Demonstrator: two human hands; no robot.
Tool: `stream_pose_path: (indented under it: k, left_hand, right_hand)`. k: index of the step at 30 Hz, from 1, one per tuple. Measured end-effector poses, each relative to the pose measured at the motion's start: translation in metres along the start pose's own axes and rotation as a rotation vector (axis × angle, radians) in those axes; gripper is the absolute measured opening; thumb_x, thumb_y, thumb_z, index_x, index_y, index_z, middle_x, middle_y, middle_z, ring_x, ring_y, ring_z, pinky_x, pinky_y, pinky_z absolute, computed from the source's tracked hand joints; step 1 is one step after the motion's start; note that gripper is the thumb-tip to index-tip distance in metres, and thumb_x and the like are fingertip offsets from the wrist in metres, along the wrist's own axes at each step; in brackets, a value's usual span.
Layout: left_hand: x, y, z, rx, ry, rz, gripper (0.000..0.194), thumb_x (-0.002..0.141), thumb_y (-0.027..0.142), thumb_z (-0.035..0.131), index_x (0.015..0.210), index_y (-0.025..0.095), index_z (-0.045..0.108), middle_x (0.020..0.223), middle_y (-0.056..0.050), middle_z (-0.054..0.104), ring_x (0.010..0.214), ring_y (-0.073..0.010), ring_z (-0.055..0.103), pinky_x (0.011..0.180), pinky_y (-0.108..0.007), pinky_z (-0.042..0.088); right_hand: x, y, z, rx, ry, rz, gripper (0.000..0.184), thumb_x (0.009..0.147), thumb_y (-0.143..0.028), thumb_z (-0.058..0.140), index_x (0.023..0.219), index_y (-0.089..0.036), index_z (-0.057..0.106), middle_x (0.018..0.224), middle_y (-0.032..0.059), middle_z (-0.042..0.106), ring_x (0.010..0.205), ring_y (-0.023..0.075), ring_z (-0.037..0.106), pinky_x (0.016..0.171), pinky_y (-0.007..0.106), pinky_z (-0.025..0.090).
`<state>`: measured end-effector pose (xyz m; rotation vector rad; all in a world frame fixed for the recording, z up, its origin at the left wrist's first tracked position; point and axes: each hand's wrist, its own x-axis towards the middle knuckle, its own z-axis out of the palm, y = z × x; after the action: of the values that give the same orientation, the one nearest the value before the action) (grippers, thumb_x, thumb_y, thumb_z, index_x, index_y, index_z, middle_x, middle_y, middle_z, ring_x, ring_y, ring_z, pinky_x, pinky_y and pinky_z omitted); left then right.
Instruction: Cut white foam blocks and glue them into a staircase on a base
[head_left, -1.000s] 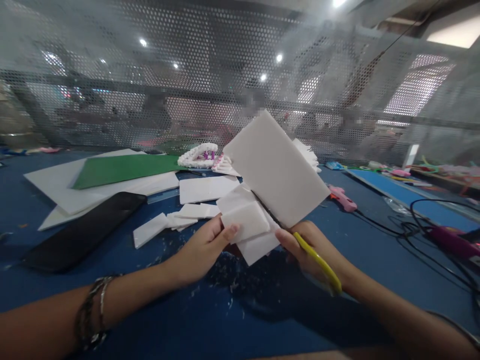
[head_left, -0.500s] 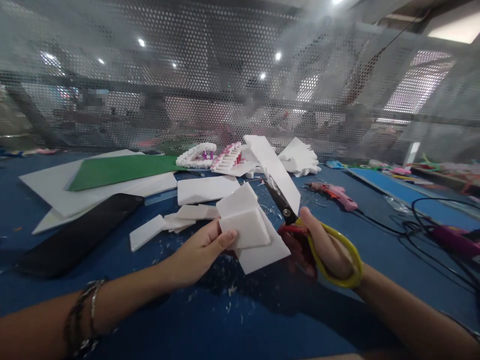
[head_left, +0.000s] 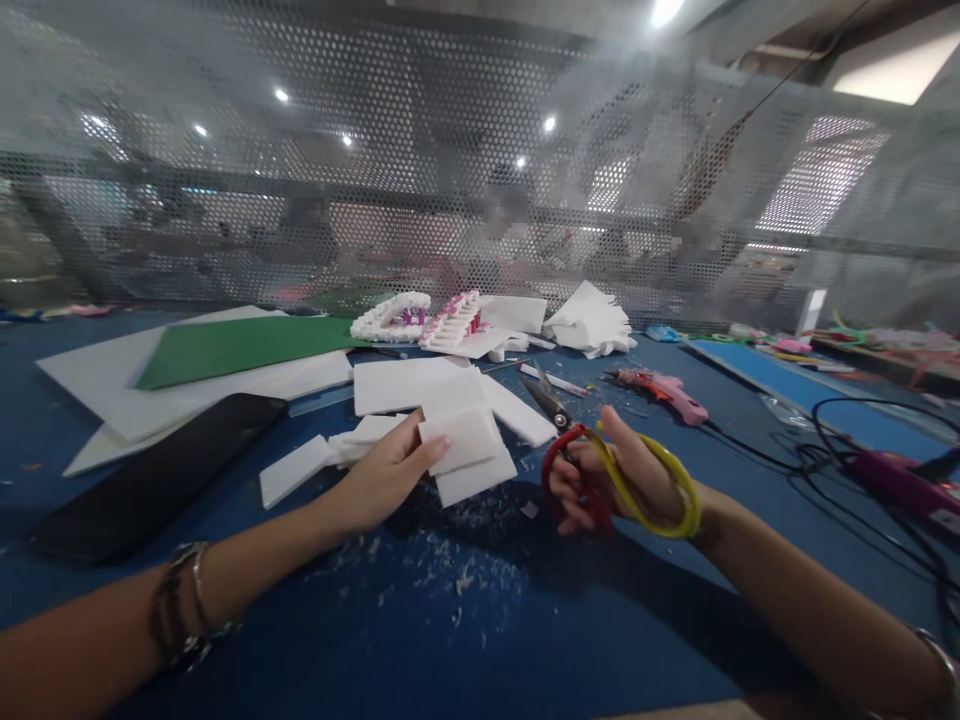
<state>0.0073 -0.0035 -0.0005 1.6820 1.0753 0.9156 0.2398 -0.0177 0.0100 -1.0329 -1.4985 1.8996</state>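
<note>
My left hand point(head_left: 394, 462) pinches a few white foam pieces point(head_left: 461, 440) between thumb and fingers, one overlapping another. In my right hand point(head_left: 622, 470) are scissors point(head_left: 574, 435) with red and yellow handles, the thumb through the yellow loop and the fingers in the red one. Their dark blades are slightly apart, pointing away from me, with nothing visible between them. Just left of the blades a white foam strip point(head_left: 521, 408) lies on the table. More cut white pieces point(head_left: 296, 470) lie left of and behind my left hand.
Foam scraps litter the blue table point(head_left: 420, 640). A black case-like object point(head_left: 161, 475) and a green sheet point(head_left: 247, 350) lie left. At the back stand a small white staircase model point(head_left: 452, 322) and a stack of white pieces point(head_left: 592, 320). A pink glue gun point(head_left: 671, 395) with its cord is right.
The long white strip that rose beside the blades is now down on the table. My left hand and its foam pieces have shifted left; the scissors have moved slightly left and lower.
</note>
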Motion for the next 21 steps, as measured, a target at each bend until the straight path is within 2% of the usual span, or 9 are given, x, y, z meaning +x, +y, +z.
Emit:
stream_pose_path:
  k: [2,4,6,9,11,13,18,21]
  left_hand:
    - [0.001,-0.001,0.000,-0.004,-0.002,-0.017,0.043,0.074,0.038,0.042,0.107,0.013,0.051,0.093,-0.009,0.064,0.080,-0.0208,0.055,0.071,-0.028,0.045]
    - [0.001,-0.003,0.000,0.002,-0.004,-0.018,0.040,0.074,0.040,0.043,0.103,0.014,0.053,0.089,-0.008,0.064,0.078,-0.0206,0.055,0.069,-0.028,0.045]
    - [0.002,-0.006,0.000,0.018,-0.039,-0.013,0.039,0.074,0.043,0.044,0.098,0.014,0.055,0.085,-0.006,0.064,0.076,-0.0200,0.055,0.065,-0.027,0.044]
    - [0.001,-0.007,0.001,0.083,-0.188,0.000,0.039,0.072,0.047,0.045,0.087,0.014,0.057,0.079,-0.004,0.062,0.068,-0.0175,0.054,0.056,-0.023,0.041]
    - [-0.001,-0.006,0.003,0.148,-0.281,0.018,0.038,0.071,0.048,0.045,0.080,0.013,0.057,0.075,-0.004,0.060,0.063,-0.0154,0.052,0.053,-0.022,0.039]
    - [-0.002,-0.005,0.005,0.193,-0.321,0.055,0.039,0.072,0.049,0.045,0.077,0.013,0.057,0.071,-0.003,0.058,0.060,-0.0135,0.049,0.052,-0.021,0.037]
    - [-0.003,-0.011,0.009,0.133,-0.320,0.095,0.037,0.073,0.048,0.045,0.077,0.013,0.056,0.066,-0.002,0.055,0.057,-0.0118,0.046,0.050,-0.021,0.035]
    - [-0.002,-0.013,0.013,-0.018,-0.309,0.089,0.035,0.074,0.044,0.049,0.091,0.014,0.051,0.081,-0.004,0.056,0.067,-0.0137,0.052,0.057,-0.022,0.040]
  right_hand:
    - [-0.003,-0.002,0.000,-0.009,-0.044,-0.022,0.063,0.056,-0.082,0.037,0.058,-0.019,0.041,0.062,-0.0022,0.045,0.056,0.0106,0.055,0.063,0.029,0.047]
    - [-0.005,-0.003,0.003,-0.052,-0.050,-0.109,0.061,0.060,-0.079,0.036,0.060,-0.019,0.041,0.066,-0.0005,0.045,0.064,0.0136,0.056,0.064,0.029,0.046]
    - [-0.006,-0.005,0.006,-0.164,0.031,-0.257,0.053,0.067,-0.073,0.036,0.064,-0.020,0.039,0.067,-0.0008,0.045,0.060,0.0129,0.054,0.060,0.029,0.045]
    - [-0.002,-0.007,0.014,-0.361,0.207,-0.418,0.037,0.074,-0.056,0.046,0.066,-0.020,0.037,0.068,-0.0009,0.045,0.059,0.0116,0.050,0.058,0.028,0.042]
    - [0.004,-0.006,0.019,-0.453,0.249,-0.428,0.030,0.071,-0.046,0.054,0.066,-0.020,0.039,0.069,-0.0008,0.046,0.061,0.0112,0.048,0.059,0.027,0.040]
    - [0.011,-0.004,0.026,-0.498,0.250,-0.386,0.028,0.067,-0.040,0.059,0.066,-0.020,0.039,0.067,-0.0025,0.043,0.059,0.0101,0.044,0.057,0.026,0.039]
    - [0.022,0.003,0.039,-0.494,0.309,-0.357,0.026,0.063,-0.035,0.059,0.066,-0.021,0.038,0.062,-0.0054,0.038,0.056,0.0080,0.039,0.053,0.023,0.038]
    - [0.023,0.003,0.037,-0.464,0.370,-0.367,0.024,0.064,-0.035,0.058,0.068,-0.021,0.039,0.062,-0.0057,0.039,0.056,0.0081,0.041,0.052,0.023,0.039]
